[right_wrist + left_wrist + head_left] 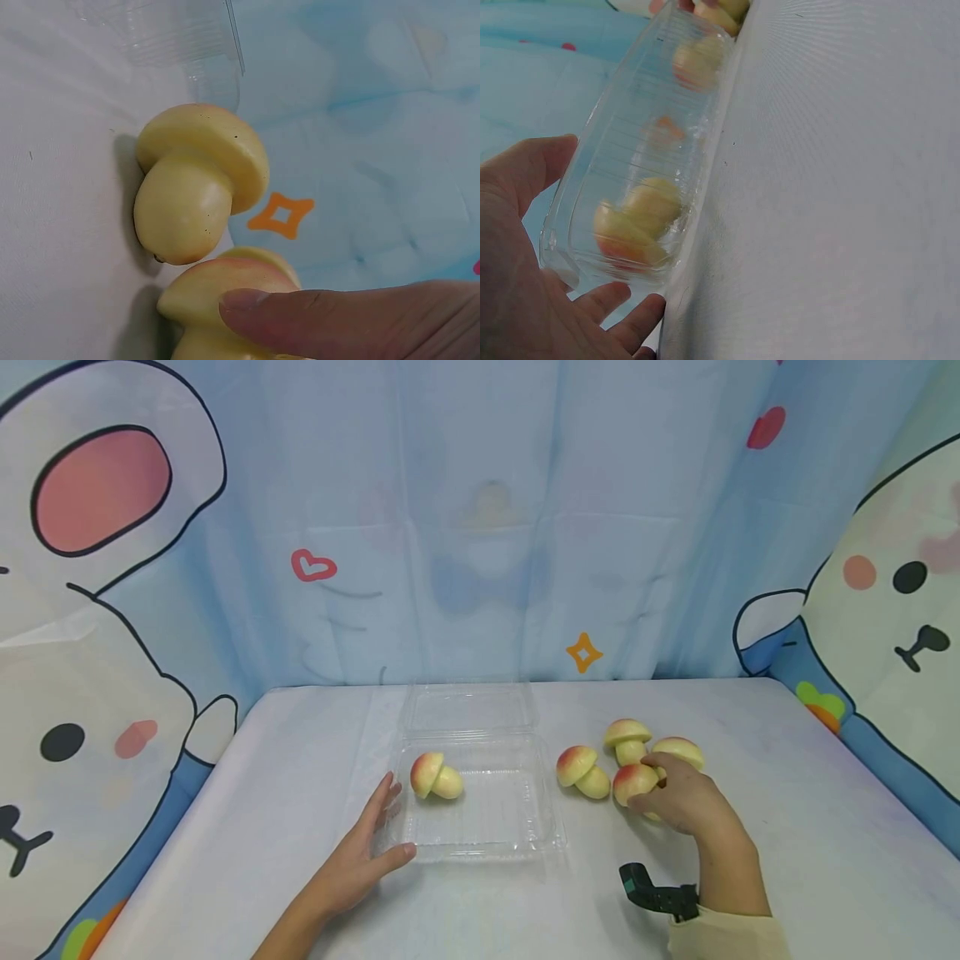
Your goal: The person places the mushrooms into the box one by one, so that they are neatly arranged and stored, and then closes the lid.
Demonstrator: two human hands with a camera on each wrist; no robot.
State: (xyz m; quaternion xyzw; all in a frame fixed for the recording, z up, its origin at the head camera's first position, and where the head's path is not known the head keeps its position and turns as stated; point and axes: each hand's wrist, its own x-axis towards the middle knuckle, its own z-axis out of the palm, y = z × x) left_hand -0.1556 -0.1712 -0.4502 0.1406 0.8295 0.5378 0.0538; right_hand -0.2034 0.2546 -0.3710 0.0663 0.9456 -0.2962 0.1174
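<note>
A clear plastic clamshell box (480, 852) stands with its lid folded back. Inside it, at the left, lies a mushroom-shaped piece (435, 777), yellow with a reddish cap. My left hand (356, 860) rests at the box's near left corner, thumb along the front and fingers spread at the side. To the right of the box my right hand (686, 797) pinches another toy mushroom (633, 783); in the right wrist view its thumb (277, 319) presses on the cap. Around it lie more toy mushrooms: one on the left (581, 772), one behind (628, 739), one partly hidden behind the hand (678, 750).
A white cloth covers the table (510, 910). Behind it hangs a blue curtain (480, 527) printed with cartoon animals. The box's lid (468, 708) lies toward the table's back edge. A black camera mount (660, 897) is strapped to the right wrist.
</note>
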